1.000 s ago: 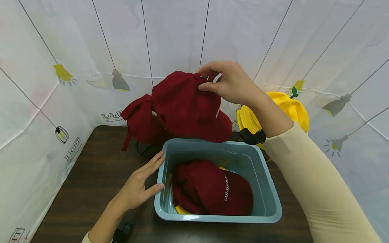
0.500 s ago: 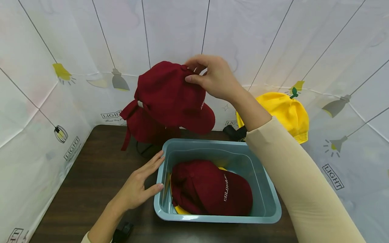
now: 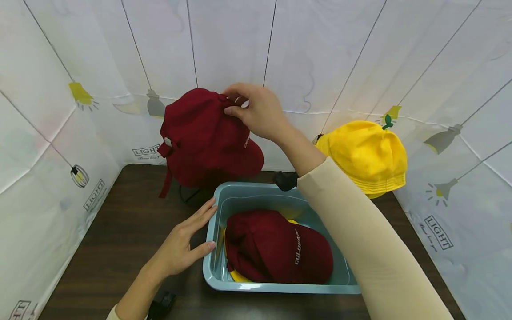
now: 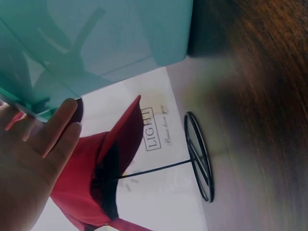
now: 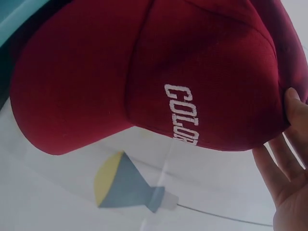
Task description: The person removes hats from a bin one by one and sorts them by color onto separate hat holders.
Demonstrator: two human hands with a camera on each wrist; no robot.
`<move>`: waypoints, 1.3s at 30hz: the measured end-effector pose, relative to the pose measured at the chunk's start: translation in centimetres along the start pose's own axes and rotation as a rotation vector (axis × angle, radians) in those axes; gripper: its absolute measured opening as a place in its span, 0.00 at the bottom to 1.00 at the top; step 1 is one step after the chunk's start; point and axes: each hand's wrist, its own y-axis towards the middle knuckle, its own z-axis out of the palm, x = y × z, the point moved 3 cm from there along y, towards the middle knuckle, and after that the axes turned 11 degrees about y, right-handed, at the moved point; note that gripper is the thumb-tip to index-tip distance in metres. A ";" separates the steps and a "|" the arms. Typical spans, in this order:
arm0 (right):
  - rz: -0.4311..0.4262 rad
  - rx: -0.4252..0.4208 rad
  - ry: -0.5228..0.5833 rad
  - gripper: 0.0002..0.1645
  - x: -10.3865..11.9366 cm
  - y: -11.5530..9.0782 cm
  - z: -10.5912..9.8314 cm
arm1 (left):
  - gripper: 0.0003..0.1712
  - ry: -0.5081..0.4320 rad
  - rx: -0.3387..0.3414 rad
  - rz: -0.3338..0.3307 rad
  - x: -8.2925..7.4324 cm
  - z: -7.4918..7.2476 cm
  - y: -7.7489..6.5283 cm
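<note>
My right hand (image 3: 258,111) pinches the top of a dark red baseball cap (image 3: 202,142) between thumb and fingers, above the back left of the table. White letters show on this cap (image 5: 207,72) in the right wrist view. My left hand (image 3: 182,246) rests with extended fingers against the left rim of a blue plastic bin (image 3: 280,288). Inside the bin lies another dark red cap (image 3: 272,249) with white lettering, over something yellow. In the left wrist view, a red cap (image 4: 79,166) is over a thin black wire stand (image 4: 154,170); the held cap mostly hides that place in the head view.
A yellow hat (image 3: 362,153) with a green sprout on top stands at the back right. Behind the dark wooden table (image 3: 108,240) hangs a white sheet (image 3: 312,53) printed with lamps. My right forearm crosses over the bin's right side.
My right hand has carried the red cap leftward, first up, then down, in front of the other red cap at the back left. More of the yellow hat shows. My left hand stays put.
</note>
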 end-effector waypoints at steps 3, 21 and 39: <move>-0.014 0.006 -0.004 0.18 -0.2 0.0 1.0 | 0.44 -0.001 -0.005 0.010 0.2 0.1 -0.1; 0.039 0.085 -0.068 0.19 -1.3 0.5 5.3 | 0.44 0.017 -0.012 0.012 0.2 0.0 -0.2; 0.060 0.115 -0.129 0.19 -2.5 1.0 7.7 | 0.44 0.025 0.000 -0.004 0.0 -0.1 -0.1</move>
